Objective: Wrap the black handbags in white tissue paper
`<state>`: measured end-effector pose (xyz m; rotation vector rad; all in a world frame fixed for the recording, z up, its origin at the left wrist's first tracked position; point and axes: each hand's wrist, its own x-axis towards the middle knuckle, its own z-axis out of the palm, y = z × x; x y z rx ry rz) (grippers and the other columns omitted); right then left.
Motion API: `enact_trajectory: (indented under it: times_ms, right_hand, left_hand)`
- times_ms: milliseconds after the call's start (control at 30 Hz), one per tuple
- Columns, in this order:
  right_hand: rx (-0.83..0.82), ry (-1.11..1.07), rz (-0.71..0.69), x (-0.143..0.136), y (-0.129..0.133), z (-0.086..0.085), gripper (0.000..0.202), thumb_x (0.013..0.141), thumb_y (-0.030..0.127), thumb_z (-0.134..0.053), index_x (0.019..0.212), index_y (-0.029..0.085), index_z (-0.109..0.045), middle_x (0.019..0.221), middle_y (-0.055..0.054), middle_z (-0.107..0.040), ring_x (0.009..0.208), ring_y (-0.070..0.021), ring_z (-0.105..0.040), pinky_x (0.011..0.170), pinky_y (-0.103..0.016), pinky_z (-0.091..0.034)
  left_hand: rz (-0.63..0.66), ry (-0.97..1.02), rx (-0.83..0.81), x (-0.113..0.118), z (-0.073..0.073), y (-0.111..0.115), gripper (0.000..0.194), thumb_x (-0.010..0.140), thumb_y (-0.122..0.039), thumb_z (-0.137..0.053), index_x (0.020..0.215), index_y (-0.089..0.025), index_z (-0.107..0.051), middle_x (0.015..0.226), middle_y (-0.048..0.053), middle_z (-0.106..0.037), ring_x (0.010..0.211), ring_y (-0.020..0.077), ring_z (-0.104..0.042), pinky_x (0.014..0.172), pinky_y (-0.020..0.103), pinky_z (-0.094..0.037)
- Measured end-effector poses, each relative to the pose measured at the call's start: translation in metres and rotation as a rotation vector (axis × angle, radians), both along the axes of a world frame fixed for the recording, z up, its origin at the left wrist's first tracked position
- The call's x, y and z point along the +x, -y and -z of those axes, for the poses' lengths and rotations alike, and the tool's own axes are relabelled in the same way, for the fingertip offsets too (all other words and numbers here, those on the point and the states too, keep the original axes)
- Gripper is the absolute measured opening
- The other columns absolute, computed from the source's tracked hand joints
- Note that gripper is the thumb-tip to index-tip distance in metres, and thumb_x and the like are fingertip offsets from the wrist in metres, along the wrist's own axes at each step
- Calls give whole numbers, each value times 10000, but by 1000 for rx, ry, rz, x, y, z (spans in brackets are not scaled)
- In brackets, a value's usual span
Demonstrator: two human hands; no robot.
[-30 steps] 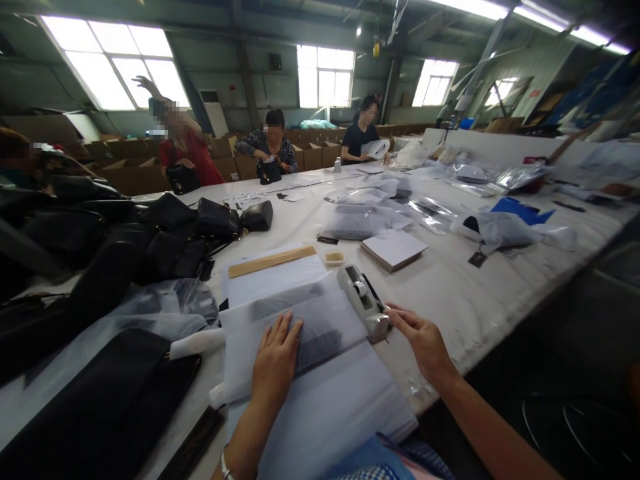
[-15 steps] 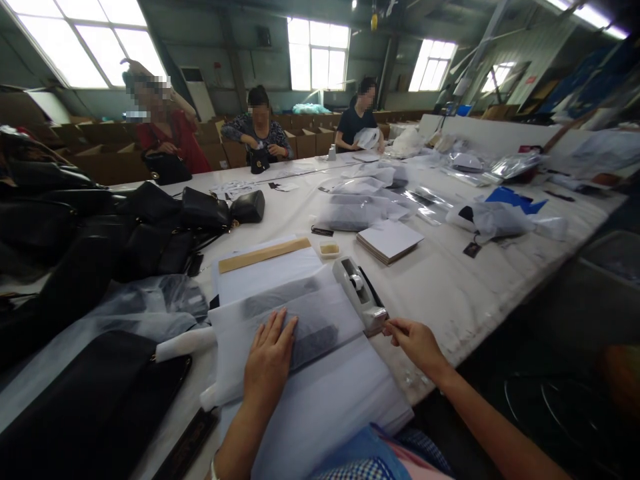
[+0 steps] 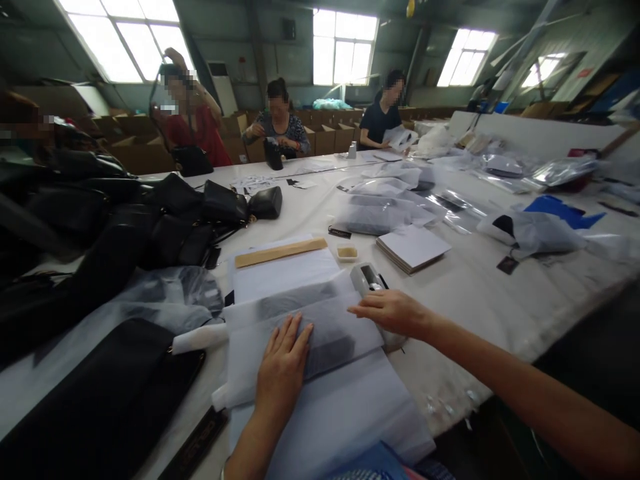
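Note:
My left hand (image 3: 283, 363) lies open, fingers spread, on a flat dark item wrapped in white tissue paper (image 3: 330, 350). The dark shape shows faintly through the paper. At the right edge of this package, my right hand (image 3: 393, 312) is closed in a pinch, apparently on a piece of tape that hardly shows. Its fingers are just over the paper; contact is unclear. Behind that hand stands a grey tape dispenser (image 3: 367, 275), partly hidden. White paper sheets (image 3: 345, 417) lie under the package, and a brown strip (image 3: 280, 253) rests on them beyond it.
Black handbags (image 3: 175, 227) are heaped at the left, with a large black bag (image 3: 100, 387) nearer me. White cards (image 3: 415, 247) are stacked beyond the dispenser, near a small dish (image 3: 347, 253). Wrapped packages (image 3: 380, 210) lie farther back. Co-workers (image 3: 285, 127) stand across the table.
My right hand has moved left from the dispenser's cutting end to the package's right edge, still pinched. My left hand stays on the package. The view has shifted slightly.

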<state>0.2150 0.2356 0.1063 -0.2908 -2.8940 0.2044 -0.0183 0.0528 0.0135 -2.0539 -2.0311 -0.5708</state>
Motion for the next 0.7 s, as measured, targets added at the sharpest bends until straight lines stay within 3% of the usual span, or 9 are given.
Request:
enact_trajectory:
  times_ms: [167, 267, 367, 467, 567, 700]
  right_hand:
    - [-24, 56, -225, -70, -24, -3, 442, 932, 188, -499, 1364, 262, -562, 890, -44, -727, 751, -148, -646, 678, -224, -476]
    - [-56, 180, -221, -95, -32, -3, 539, 899, 241, -554, 1430, 300, -485, 905, -37, -749, 699, -158, -652, 641, -227, -456]
    - [-29, 287, -152, -110, -36, -2, 617, 868, 293, -607, 1459, 333, -435, 775, -24, -746, 614, -176, -643, 599, -240, -431]
    - [5, 299, -54, -118, -43, -2, 699, 817, 401, -687, 1463, 316, -433, 684, -34, -727, 615, -213, -657, 615, -263, -437]
    - [57, 288, 173, -112, -56, -1, 802, 768, 517, -732, 1470, 272, -432, 744, -88, -742, 687, -268, -688, 663, -308, -459]
    - [49, 170, 526, -64, -66, 7, 563, 867, 334, -646, 1407, 249, -510, 878, -106, -756, 792, -272, -705, 696, -322, -475]
  left_hand:
    - [-26, 14, -20, 2, -3, 0, 418, 970, -175, -471, 1374, -260, -530, 1505, 61, -445, 1384, 268, -423, 1100, 499, -452]
    - [-28, 16, -23, 3, -4, 0, 414, 963, -168, -484, 1364, -253, -539, 1504, 68, -446, 1383, 274, -424, 1091, 505, -461]
    - [-32, 15, -21, 4, -4, -1, 412, 962, -160, -480, 1359, -251, -544, 1501, 72, -450, 1382, 273, -426, 1090, 504, -463]
    - [-35, 29, -7, 4, -3, -1, 417, 959, -149, -472, 1353, -262, -549, 1495, 65, -460, 1379, 269, -431, 1085, 499, -469]
    - [-35, 25, -3, 4, -3, -1, 420, 953, -136, -475, 1345, -262, -557, 1485, 71, -472, 1370, 271, -443, 1077, 502, -475]
    - [-26, 6, -6, 3, -3, -1, 403, 960, -150, -478, 1341, -250, -561, 1483, 80, -475, 1364, 269, -453, 1072, 499, -479]
